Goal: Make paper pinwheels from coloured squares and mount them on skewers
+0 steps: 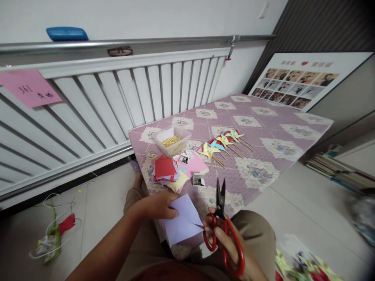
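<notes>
Paper lay between the two hands: a pale lilac square point(183, 220) rested over the person's lap, one corner toward the body, its right corner reaching almost to the right hand. The left hand point(156, 205) gripped the sheet's upper left edge, thumb and fingers closed on it, and was the nearer hand to the sheet's middle. The right hand point(231, 244) held red-handled scissors point(223, 230), fingers through the loops; the dark blades pointed up and away from the body, parted only a little at the tips, and stood just right of the sheet, not yet on it. So the sheet lay to the left of the blades, whose long axis ran roughly alongside its right edges.

Beyond the knees stood a low table under a purple quilted cloth point(263, 128). On it lay a stack of coloured paper squares point(172, 171), near the sheet's far corner, a clear box of wooden sticks point(172, 140), and a row of finished pinwheels point(222, 142). A white radiator point(117, 101) ran behind. Nothing stood between blades and sheet
</notes>
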Available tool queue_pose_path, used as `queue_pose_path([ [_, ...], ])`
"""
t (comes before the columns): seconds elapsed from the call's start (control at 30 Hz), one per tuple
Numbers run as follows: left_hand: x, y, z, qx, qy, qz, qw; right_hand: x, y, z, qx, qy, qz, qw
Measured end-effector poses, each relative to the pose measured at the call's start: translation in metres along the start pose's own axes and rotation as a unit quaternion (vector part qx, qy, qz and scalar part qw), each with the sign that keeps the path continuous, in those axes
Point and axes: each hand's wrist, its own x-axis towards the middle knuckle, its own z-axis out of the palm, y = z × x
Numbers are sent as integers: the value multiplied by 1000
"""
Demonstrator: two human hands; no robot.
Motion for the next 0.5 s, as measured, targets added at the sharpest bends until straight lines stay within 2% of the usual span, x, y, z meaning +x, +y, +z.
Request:
queue_pose_path([
  [0.07, 4, 7, 0, 64, -62, 18, 996, 6, -8, 12, 2, -21, 9, 1000],
  [0.17, 11, 12, -2, 91, -79, 23, 992, 14, -14, 27, -33, -52, 5, 998],
  [0.27, 15, 9, -7, 42, -80, 32, 995, 19, -14, 37, -70, -73, -7, 995],
  [0.33, 14, 3, -7, -58, -74, 33, 995, 20, -12, 40, -68, -51, -13, 996],
  [0.4, 12, -4, -1, -217, -46, 36, 974, 20, -9, 42, -41, -12, -15, 999],
  [0.43, 9, -8, 5, -314, -20, 42, 948, 20, -7, 42, -19, 9, -18, 1000],
  [0.5, 4, -14, 22, -474, 28, 59, 878, 21, -3, 43, 27, 45, -27, 998],
])
